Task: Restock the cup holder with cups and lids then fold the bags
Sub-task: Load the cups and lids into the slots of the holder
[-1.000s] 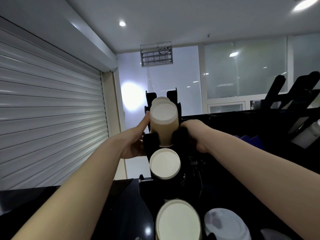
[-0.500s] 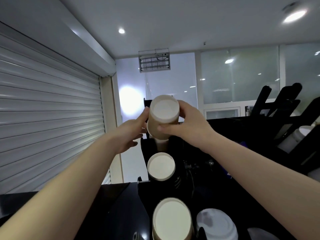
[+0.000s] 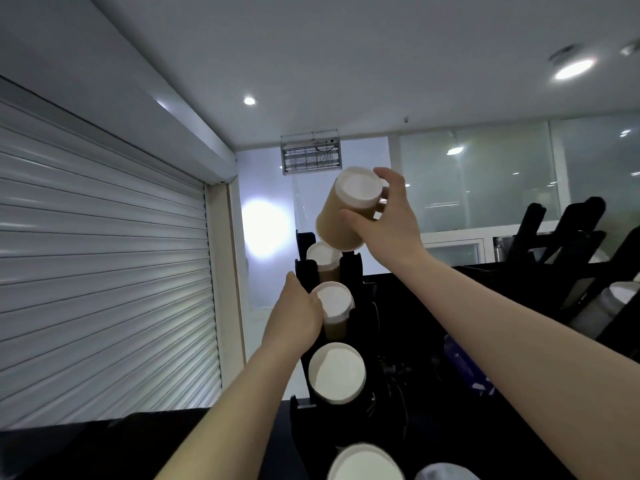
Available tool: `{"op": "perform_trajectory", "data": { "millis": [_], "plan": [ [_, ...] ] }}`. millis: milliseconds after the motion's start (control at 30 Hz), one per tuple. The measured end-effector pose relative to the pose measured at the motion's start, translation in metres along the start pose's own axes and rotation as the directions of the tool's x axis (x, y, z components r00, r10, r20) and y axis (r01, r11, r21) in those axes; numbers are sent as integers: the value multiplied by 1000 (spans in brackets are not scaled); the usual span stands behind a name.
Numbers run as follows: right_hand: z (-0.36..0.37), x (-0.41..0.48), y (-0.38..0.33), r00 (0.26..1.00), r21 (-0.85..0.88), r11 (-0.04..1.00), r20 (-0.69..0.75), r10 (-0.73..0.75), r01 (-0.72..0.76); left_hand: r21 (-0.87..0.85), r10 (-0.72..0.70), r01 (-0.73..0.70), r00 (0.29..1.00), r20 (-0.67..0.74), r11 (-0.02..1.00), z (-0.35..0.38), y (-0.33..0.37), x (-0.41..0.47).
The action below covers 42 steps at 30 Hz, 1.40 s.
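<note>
My right hand point(image 3: 388, 225) holds a brown cup point(image 3: 341, 216) up in the air. The thumb lies on its near side and the fingers point(image 3: 393, 180) curl over the far side by its white round end, so the grip is closed round it. The cup is tilted, with the white end up and toward me and the other end pointing down to the left. That lower edge hangs just over the top cup point(image 3: 323, 258) in the black cup holder point(image 3: 351, 271); I cannot tell whether the two touch.

My left hand point(image 3: 296, 315) is lower, below and to the left of my right fingers. It holds the left side of the second cup point(image 3: 334, 304), which sits in the holder under the top one. These fingers curl round the cup's side, with most of the tips hidden behind it.

Below my left fingers a third cup point(image 3: 336, 372) shows its white end in the holder. A fourth cup point(image 3: 365, 462) is cut by the bottom edge, with a pale lid point(image 3: 445, 472) just to its right.

A white roller shutter point(image 3: 104, 271) stands to the left of my left hand. Well off to the right of my right hand stand more black racks point(image 3: 568, 230). On the wall above my right fingers hangs a grilled unit point(image 3: 310, 155).
</note>
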State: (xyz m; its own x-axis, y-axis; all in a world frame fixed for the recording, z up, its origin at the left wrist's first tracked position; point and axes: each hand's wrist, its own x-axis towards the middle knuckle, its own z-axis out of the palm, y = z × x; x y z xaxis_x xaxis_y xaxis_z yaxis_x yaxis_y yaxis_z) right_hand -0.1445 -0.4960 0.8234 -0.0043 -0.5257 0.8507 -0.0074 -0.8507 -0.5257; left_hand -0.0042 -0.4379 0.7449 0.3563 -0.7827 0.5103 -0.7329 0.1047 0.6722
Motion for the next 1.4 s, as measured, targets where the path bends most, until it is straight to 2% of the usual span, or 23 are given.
{"op": "perform_trajectory", "data": {
  "millis": [167,300,400,433,467,533,600,700,800,967,1033,1100,1167,1233,1400],
  "plan": [
    [24,14,11,979,-164,982,195,-66,99,69,26,-27,999,20,997,-2,1,-1],
    [36,19,25,929,-333,932,370,-11,144,70,36,-38,999,23,997,-2,0,-1],
    [36,17,43,864,-629,735,489,120,254,86,9,-12,999,33,996,-3,1,-1],
    [34,13,48,847,-663,701,507,163,262,93,0,-3,999,39,996,-3,1,-1],
    [33,7,51,844,-662,706,508,175,252,101,-6,1,999,42,995,-3,1,0],
    [29,-5,55,878,-612,744,473,73,268,112,0,-4,999,34,994,-3,0,0],
    [25,-12,55,879,-620,700,477,-23,355,111,5,-8,1000,27,994,-3,0,0],
    [21,-9,48,854,-637,682,519,35,359,112,25,-28,999,29,993,-4,0,0],
    [18,-8,40,840,-632,706,534,98,320,122,23,-28,999,42,992,-4,0,-1],
    [3,-34,43,938,-507,855,338,81,109,106,18,-23,999,47,994,-4,-3,0],
    [-7,-44,45,949,-461,886,299,98,54,109,36,-40,998,44,993,-4,0,-2],
    [-17,-51,43,945,-465,885,299,130,25,191,108,-111,994,24,975,-4,1,-2],
    [-24,-59,37,932,-490,871,332,147,37,330,175,-172,984,22,928,-6,0,-5],
    [-31,-68,29,915,-529,844,377,144,85,393,208,-212,977,53,895,-8,-2,-13],
    [-48,-90,2,888,-551,810,451,89,198,375,288,-342,938,193,862,-25,-2,-53]
  ]
}}
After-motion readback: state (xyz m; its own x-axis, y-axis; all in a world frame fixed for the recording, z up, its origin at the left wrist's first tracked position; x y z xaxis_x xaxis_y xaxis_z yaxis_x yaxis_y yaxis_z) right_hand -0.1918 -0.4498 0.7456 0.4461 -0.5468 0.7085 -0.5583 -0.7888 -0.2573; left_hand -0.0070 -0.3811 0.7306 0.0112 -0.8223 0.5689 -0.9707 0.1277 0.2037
